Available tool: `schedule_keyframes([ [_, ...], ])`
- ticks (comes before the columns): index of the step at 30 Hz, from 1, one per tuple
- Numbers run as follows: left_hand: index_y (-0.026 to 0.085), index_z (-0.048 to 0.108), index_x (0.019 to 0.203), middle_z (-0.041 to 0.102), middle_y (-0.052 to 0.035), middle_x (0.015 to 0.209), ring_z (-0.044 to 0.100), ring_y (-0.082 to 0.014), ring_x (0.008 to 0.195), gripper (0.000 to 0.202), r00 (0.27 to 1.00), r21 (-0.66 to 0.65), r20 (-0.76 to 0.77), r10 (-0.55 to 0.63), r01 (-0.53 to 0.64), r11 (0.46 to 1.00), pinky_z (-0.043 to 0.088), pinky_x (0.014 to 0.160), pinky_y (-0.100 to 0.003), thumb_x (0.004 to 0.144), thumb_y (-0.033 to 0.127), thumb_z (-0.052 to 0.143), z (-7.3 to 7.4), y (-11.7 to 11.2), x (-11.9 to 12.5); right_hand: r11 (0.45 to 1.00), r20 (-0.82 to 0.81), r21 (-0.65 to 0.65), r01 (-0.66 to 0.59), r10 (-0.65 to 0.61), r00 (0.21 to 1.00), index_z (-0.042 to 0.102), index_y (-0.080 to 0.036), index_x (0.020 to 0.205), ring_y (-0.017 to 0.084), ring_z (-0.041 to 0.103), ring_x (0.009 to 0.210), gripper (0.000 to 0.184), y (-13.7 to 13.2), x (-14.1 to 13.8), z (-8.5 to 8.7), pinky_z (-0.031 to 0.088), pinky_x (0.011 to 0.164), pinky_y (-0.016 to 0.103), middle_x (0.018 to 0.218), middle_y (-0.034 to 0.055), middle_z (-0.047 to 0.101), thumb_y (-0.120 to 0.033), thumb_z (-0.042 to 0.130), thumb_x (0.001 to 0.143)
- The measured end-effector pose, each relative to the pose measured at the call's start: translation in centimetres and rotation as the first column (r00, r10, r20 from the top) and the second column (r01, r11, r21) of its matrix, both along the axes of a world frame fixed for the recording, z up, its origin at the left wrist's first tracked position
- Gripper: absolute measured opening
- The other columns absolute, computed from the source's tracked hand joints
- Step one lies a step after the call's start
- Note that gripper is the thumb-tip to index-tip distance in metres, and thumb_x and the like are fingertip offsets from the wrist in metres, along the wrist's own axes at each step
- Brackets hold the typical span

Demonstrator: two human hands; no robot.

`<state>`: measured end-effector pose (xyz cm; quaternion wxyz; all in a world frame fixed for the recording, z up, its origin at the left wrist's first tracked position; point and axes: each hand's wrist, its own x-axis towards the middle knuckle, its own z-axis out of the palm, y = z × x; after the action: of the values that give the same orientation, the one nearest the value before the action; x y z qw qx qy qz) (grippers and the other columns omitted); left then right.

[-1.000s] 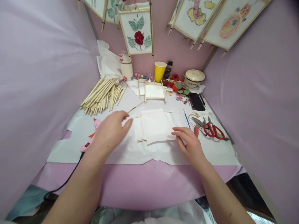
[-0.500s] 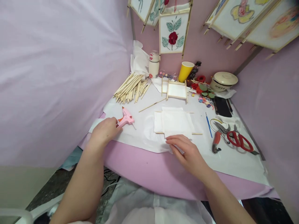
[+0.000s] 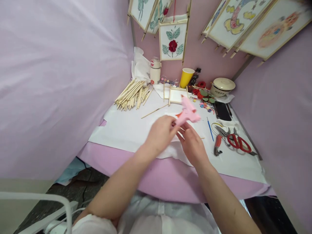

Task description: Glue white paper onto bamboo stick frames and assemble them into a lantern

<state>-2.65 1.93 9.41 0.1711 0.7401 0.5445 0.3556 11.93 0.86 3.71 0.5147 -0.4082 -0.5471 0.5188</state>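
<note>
My left hand [image 3: 162,133] is closed around the handle of a pink hot glue gun [image 3: 187,115], raised above the table with its nozzle pointing up and away. Just under the handle is my right hand [image 3: 193,144], its fingers loosely extended and close to the left fingertips; whether they touch the gun is unclear. Both hands and the gun cover most of the white cloth panel with sticks; only a stick end [image 3: 202,137] and some white material show around them.
Bamboo sticks [image 3: 133,94] lie piled at back left, near a white bottle [image 3: 155,71]. Behind the gun are a small stick frame [image 3: 177,96] and a yellow cup [image 3: 186,78]. Pliers [image 3: 217,145], red-handled scissors [image 3: 239,143] and a phone [image 3: 223,111] lie right. Decorated lanterns [image 3: 173,42] hang above.
My left hand has lifted the glue gun off the table's left side and carried it right, over the cloth panel. My right hand has come up to meet it. The view has shifted slightly.
</note>
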Motion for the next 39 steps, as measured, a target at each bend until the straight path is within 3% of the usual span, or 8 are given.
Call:
schedule_keyframes([
  [5,0.014,0.062,0.097,0.065,-0.0100,0.099,0.059,-0.0226,0.095,0.014,0.971,0.045,-0.144,-0.191,0.199,0.979,0.048,0.086,-0.035,0.092,0.018,0.050,-0.8,-0.1,7.3,0.981,-0.193,-0.090,0.171,-0.186,0.963,0.057,-0.025,0.124,0.025,0.060,0.120,0.046,0.6,2.6,0.5,0.055,0.095,0.042,0.129,0.0078,0.062,-0.057,0.049,0.091],
  [9,0.014,0.065,0.096,0.067,-0.0090,0.097,0.062,-0.0223,0.089,0.014,0.881,-0.107,-0.147,-0.449,0.437,0.893,0.050,0.078,-0.033,0.086,0.023,0.061,0.9,0.5,7.5,0.931,-0.283,-0.138,0.338,-0.364,0.887,0.063,-0.022,0.113,0.025,0.059,0.120,0.036,0.3,4.6,-0.1,0.052,0.099,0.042,0.124,0.0081,0.065,-0.048,0.054,0.090],
  [11,0.016,0.066,0.100,0.069,-0.0063,0.097,0.064,-0.0206,0.087,0.025,0.796,-0.197,-0.037,-0.604,0.586,0.786,0.050,0.077,-0.031,0.079,0.029,0.071,2.9,2.5,6.4,0.912,-0.358,-0.194,0.361,-0.408,0.839,0.063,-0.023,0.109,0.022,0.060,0.118,0.030,0.1,5.0,-0.2,0.052,0.098,0.039,0.121,0.0067,0.066,-0.042,0.059,0.087],
  [14,0.018,0.065,0.105,0.069,-0.0047,0.100,0.065,-0.0167,0.089,0.031,0.770,-0.083,0.294,-0.567,0.611,0.787,0.049,0.076,-0.027,0.081,0.037,0.068,5.7,7.9,5.7,0.877,-0.478,-0.329,0.351,-0.475,0.739,0.062,-0.023,0.107,0.016,0.066,0.101,0.032,-0.7,4.8,0.1,0.054,0.092,0.032,0.113,0.0038,0.068,-0.033,0.070,0.078],
  [17,0.017,0.059,0.112,0.066,-0.0046,0.097,0.065,-0.0116,0.086,0.037,0.656,0.120,0.652,-0.379,0.404,0.907,0.045,0.067,-0.022,0.101,0.041,0.033,6.7,14.1,7.4,0.866,-0.545,-0.392,0.311,-0.491,0.679,0.062,-0.021,0.109,0.009,0.063,0.074,0.040,-1.6,3.7,0.6,0.055,0.077,0.025,0.096,0.0011,0.069,-0.027,0.076,0.072],
  [24,0.019,0.059,0.099,0.065,-0.0016,0.078,0.058,-0.0131,0.084,0.027,0.850,0.115,0.416,-0.322,0.303,0.946,0.043,0.072,-0.028,0.098,0.022,0.033,2.4,18.1,13.5,0.866,-0.451,-0.411,0.286,-0.465,0.761,0.061,-0.020,0.112,0.007,0.055,0.063,0.043,-4.1,3.7,0.0,0.049,0.063,0.019,0.077,-0.0029,0.062,-0.029,0.076,0.074],
  [33,0.017,0.067,0.094,0.067,-0.0103,0.102,0.059,-0.0260,0.104,0.015,0.835,0.069,-0.181,-0.520,0.538,0.840,0.041,0.097,-0.043,0.084,0.024,0.059,-3.9,13.5,1.7,0.891,-0.161,-0.358,0.280,-0.354,0.921,0.062,-0.021,0.112,0.011,0.054,0.060,0.038,-6.2,9.1,-1.4,0.039,0.053,0.023,0.083,-0.0007,0.063,-0.040,0.068,0.081],
  [39,0.019,0.067,0.104,0.066,-0.0092,0.116,0.059,-0.0229,0.110,0.022,0.796,0.033,-0.274,-0.539,0.568,0.822,0.041,0.099,-0.039,0.088,0.029,0.058,-7.3,9.3,0.8,0.918,0.241,-0.267,0.292,-0.229,0.943,0.066,-0.017,0.101,0.012,0.054,0.059,0.038,-6.0,8.6,-1.4,0.042,0.062,0.028,0.089,0.0038,0.067,-0.050,0.060,0.085],
])
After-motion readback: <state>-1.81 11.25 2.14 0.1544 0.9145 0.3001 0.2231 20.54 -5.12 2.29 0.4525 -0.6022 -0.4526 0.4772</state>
